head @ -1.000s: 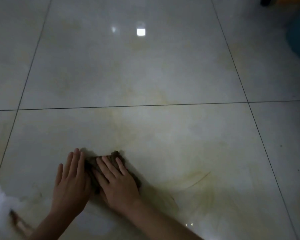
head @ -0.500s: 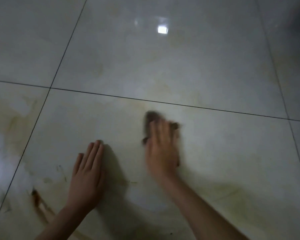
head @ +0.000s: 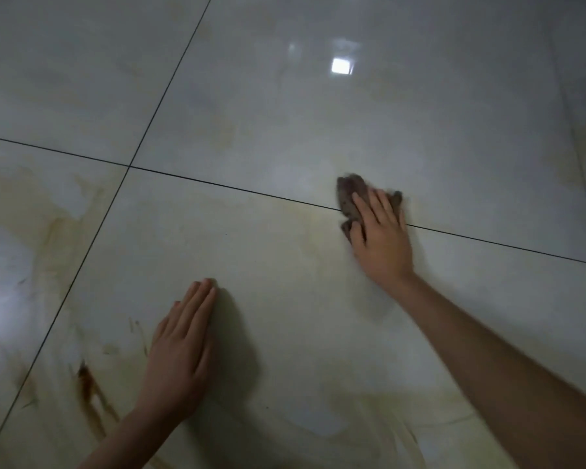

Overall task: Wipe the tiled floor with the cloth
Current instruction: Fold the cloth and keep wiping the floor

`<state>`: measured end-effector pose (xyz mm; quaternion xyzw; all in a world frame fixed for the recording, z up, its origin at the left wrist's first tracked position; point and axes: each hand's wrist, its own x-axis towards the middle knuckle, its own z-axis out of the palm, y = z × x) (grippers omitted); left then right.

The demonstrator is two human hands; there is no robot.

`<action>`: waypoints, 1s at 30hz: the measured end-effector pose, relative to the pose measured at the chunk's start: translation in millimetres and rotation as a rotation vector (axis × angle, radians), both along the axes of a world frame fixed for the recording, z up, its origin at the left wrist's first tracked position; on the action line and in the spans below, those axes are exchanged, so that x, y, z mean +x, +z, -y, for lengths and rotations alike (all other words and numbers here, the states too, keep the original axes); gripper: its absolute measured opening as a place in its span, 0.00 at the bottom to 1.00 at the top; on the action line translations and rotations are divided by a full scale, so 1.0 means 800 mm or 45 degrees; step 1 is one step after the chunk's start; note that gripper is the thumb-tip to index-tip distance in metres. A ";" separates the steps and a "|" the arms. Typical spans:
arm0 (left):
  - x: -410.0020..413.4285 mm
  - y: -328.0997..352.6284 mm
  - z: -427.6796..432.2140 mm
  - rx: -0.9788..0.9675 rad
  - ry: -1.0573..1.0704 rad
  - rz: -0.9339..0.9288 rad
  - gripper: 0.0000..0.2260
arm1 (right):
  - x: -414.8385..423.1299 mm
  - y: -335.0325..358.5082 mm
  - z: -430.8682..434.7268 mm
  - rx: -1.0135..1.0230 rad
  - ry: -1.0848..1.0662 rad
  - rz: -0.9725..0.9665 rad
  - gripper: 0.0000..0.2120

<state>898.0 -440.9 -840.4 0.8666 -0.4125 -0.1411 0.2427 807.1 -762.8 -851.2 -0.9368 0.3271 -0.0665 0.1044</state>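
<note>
Floor [head: 285, 96] of glossy pale tiles, partly stained.
Right hand [head: 381, 235] pressed crumpled brown cloth [head: 349, 194] over dark grout line [head: 234, 188], fingers straight; left hand [head: 180, 353] lay flat, released, beside brown streak [head: 87, 384].

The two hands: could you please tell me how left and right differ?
The right hand presses the brown cloth across a grout line; the left hand lies flat on bare floor, touching no cloth. The right hand reaches farther from the person; the left hand is nearer. Both are palm-down and uncurled.
</note>
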 end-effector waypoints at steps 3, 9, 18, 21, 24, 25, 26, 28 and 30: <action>0.003 0.002 -0.001 -0.055 0.023 -0.044 0.25 | 0.027 -0.006 -0.087 0.054 -0.366 0.103 0.23; 0.028 0.012 -0.026 -0.053 0.068 0.067 0.24 | -0.019 -0.001 -0.227 0.076 1.078 -0.089 0.24; 0.069 0.016 -0.113 0.330 0.450 0.179 0.31 | 0.165 0.004 -0.061 -0.051 0.608 -0.079 0.23; 0.067 0.012 -0.140 0.412 0.638 0.132 0.33 | 0.205 -0.001 -0.138 0.016 0.026 -0.067 0.25; 0.065 0.006 -0.168 0.531 0.746 0.065 0.36 | 0.181 -0.007 -0.247 -0.020 0.338 0.029 0.26; 0.063 0.003 -0.177 0.580 0.757 0.039 0.38 | 0.159 -0.007 -0.284 -0.049 0.572 0.041 0.26; 0.061 0.001 -0.183 0.617 0.765 0.011 0.38 | 0.134 -0.007 -0.315 -0.071 0.831 0.028 0.27; 0.059 -0.001 -0.189 0.641 0.775 -0.026 0.39 | 0.095 -0.002 -0.339 0.004 1.412 -0.081 0.27; 0.060 -0.003 -0.191 0.637 0.763 -0.025 0.38 | 0.112 0.003 -0.301 0.062 1.943 -0.109 0.25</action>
